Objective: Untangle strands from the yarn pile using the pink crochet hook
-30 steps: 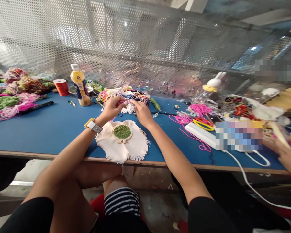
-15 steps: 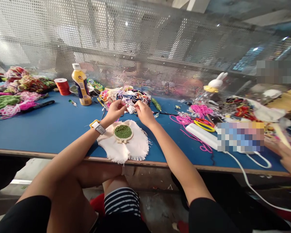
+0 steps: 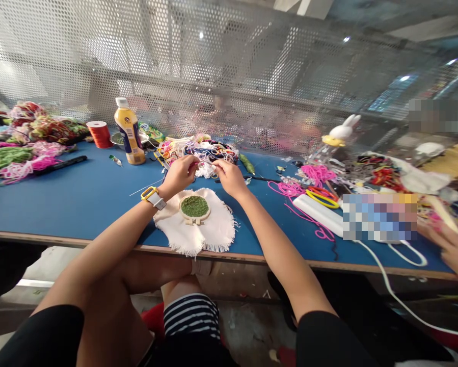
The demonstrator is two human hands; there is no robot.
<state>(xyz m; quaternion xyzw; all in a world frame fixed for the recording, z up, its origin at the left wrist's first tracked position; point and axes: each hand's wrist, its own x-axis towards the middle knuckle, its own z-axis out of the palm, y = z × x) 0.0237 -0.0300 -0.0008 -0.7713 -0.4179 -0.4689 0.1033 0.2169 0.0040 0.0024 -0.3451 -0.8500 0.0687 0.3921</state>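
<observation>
Head view: the left hand and right hand, fingers narrowly pinched, are near tangled yarn; whether either holds anything cannot be told. White cloth, its hoop framing green stitching, lies on the blue table.

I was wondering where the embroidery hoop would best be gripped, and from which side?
Probably at the rim of the embroidery hoop, from left and right together: it lies flat, and its fastener juts toward the near table edge.
</observation>
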